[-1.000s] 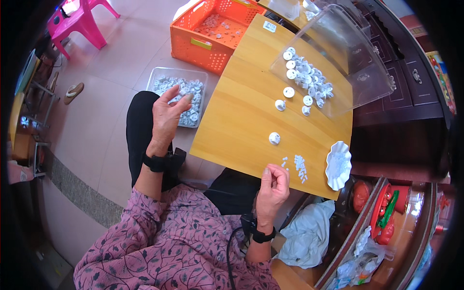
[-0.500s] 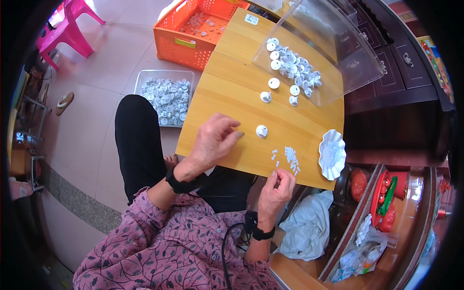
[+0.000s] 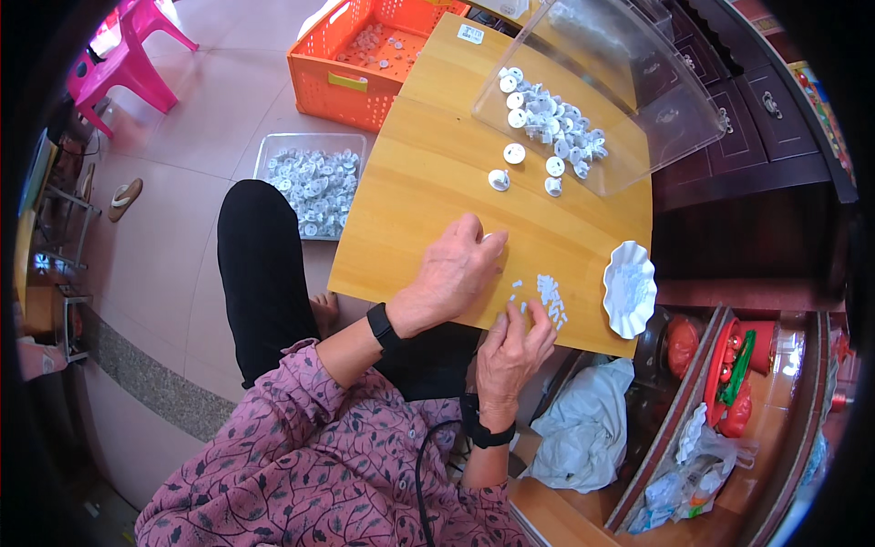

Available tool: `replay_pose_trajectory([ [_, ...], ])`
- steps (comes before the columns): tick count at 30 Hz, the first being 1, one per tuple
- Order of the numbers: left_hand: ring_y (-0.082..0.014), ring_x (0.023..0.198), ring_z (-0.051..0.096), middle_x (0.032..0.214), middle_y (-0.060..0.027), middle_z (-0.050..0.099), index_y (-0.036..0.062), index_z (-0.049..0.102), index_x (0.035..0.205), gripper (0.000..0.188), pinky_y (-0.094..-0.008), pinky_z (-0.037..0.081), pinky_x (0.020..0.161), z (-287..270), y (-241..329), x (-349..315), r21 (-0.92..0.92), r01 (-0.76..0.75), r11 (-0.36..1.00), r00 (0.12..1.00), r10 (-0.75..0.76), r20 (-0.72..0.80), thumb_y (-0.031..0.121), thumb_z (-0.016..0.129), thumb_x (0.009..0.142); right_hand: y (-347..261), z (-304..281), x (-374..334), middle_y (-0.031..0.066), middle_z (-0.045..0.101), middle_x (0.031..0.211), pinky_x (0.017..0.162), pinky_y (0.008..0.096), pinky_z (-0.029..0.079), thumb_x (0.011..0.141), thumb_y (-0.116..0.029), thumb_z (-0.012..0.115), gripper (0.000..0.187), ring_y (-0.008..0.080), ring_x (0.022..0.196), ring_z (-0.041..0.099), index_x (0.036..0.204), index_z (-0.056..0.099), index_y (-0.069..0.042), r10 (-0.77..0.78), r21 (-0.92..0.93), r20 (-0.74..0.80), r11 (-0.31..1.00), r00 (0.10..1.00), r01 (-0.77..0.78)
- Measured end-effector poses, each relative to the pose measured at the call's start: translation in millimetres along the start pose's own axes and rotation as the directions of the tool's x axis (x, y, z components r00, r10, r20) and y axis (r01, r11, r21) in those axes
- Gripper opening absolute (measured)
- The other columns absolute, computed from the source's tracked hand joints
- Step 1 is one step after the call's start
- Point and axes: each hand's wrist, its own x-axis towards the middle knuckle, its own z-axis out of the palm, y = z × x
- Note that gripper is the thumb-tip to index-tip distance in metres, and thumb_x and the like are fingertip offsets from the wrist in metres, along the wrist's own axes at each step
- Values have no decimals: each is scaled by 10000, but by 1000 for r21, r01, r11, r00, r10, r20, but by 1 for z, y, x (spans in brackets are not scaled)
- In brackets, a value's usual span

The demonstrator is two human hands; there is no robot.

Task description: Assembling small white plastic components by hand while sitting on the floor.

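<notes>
Downward, left hand (image 3: 453, 272) pinching white piece (image 3: 488, 237), right hand (image 3: 512, 361) curled near pegs (image 3: 548, 290), hold unclear

We get bright, cool light over the floor (image 3: 200, 210) off the left edge of the tabletop (image 3: 410, 210), while the dark cabinet (image 3: 761, 128) past its right edge sits in gloom. Glare streaks the open drawer (image 3: 782, 376) beyond the tabletop's near right corner. We see straight lines bend, and softened detail fades into a black rim.
</notes>
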Motion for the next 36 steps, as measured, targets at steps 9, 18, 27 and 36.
replay_pose_trajectory([
  [9, -320, 892, 610, 945, -133, 566, 45, 646, 972, 210, -406, 527, 729, 5, -13, -6, -15, -54, 998, 998, 53, -41, 90, 738, 789, -1, -3, -3, 183, 544, 1253, 930, 490, 411, 861, -88, 679, 318, 363, 1129, 520, 1166, 665, 3, -2, 43, 18, 999, 1000, 1],
  [18, -179, 804, 648, 952, -73, 621, 26, 671, 1044, 199, -310, 537, 716, -11, -23, -13, -475, 66, 877, 997, -75, 0, 42, 728, 854, -15, -14, -17, 157, 542, 1261, 942, 491, 393, 852, -221, 747, 409, 346, 1129, 513, 1199, 664, -21, -93, 49, 140, 995, 986, 87],
  [27, -115, 858, 634, 1064, -55, 646, 9, 621, 1233, 293, -253, 548, 790, -43, -25, -24, -883, 441, -162, 874, -149, 463, 108, 669, 962, -15, 2, -23, 66, 636, 1033, 851, 430, 441, 800, -50, 769, 247, 283, 984, 594, 1042, 719, -46, -166, 88, -53, 981, 985, 170],
  [36, -134, 889, 657, 1085, -89, 654, 2, 559, 1338, 382, -261, 571, 829, -29, -36, -41, -754, 448, -480, 867, 25, 498, 128, 634, 985, -16, 3, -22, 118, 621, 961, 804, 438, 463, 863, -19, 707, 97, 314, 910, 602, 942, 652, -24, -63, 246, -82, 966, 995, 82],
])
